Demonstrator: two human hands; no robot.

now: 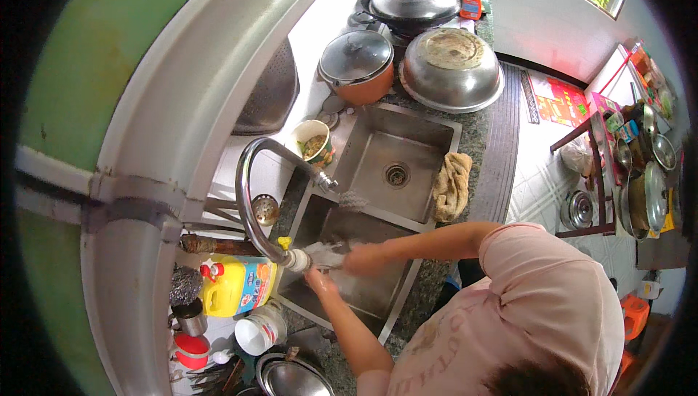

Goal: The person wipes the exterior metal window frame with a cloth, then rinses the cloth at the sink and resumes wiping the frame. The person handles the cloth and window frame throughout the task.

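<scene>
Over the near basin of the steel double sink (398, 314), my right hand (362, 260) is motion-blurred beside a whitish, blurred thing (327, 256) that I cannot name for sure. My left hand (323, 282) is on the other side of it, close to the base of the curved chrome faucet (242, 178). That base partly covers the left fingers, so their grip is unclear. The faucet's spout end hangs by the divider between the basins, with a grey speckled patch (353, 200) below it. In the far basin a drain strainer (396, 175) shows.
A tan cloth (453, 186) drapes the sink's right rim. Behind stand an orange lidded pot (357, 66), an upturned steel basin (451, 69) and a lidded wok (414, 1). A paper tub of food (313, 142), yellow detergent jug (240, 287) and white bucket (259, 333) line the left.
</scene>
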